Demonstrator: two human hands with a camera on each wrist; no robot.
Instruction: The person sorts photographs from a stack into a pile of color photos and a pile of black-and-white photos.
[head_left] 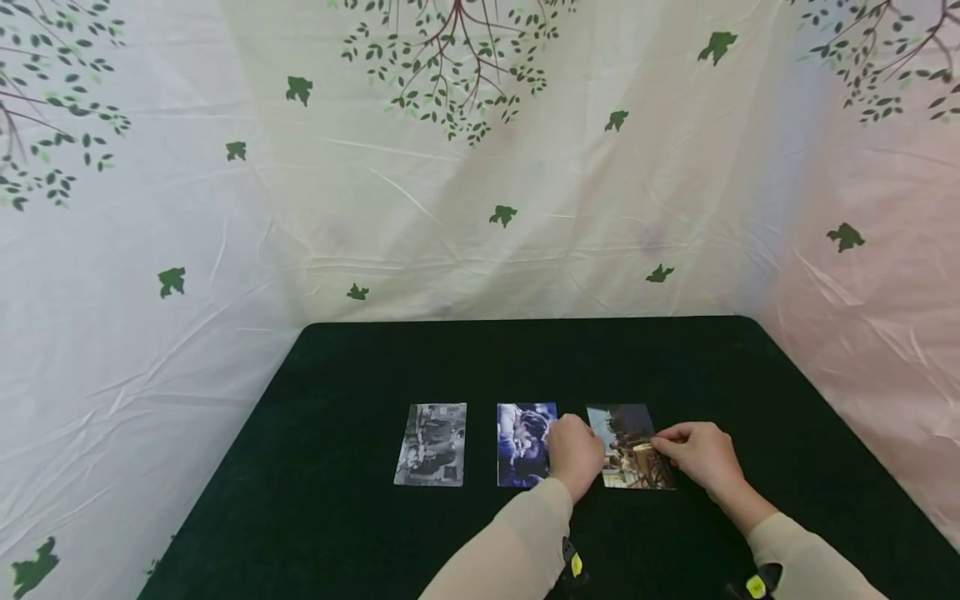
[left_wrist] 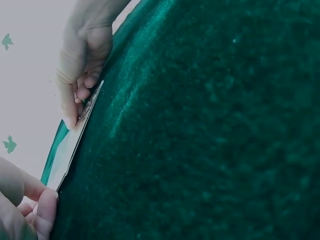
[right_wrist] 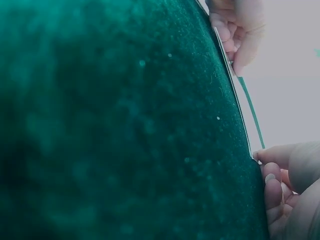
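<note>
Three photo prints lie in a row on the dark green tabletop. The rightmost, a colour photo of a bluish sky over a brownish scene, is between my hands. My left hand pinches its left edge and covers part of the middle photo, a blue-and-white print. At the opposite edge, my right hand holds the colour photo between thumb and fingers. Both wrist views show this photo almost edge-on, with the left hand and right hand at its two sides.
A black-and-white photo lies at the left of the row. The green velvety tablecloth covers the table, whose rounded far corners meet pale curtains printed with leaves. Dark wrist straps sit over both light sleeves.
</note>
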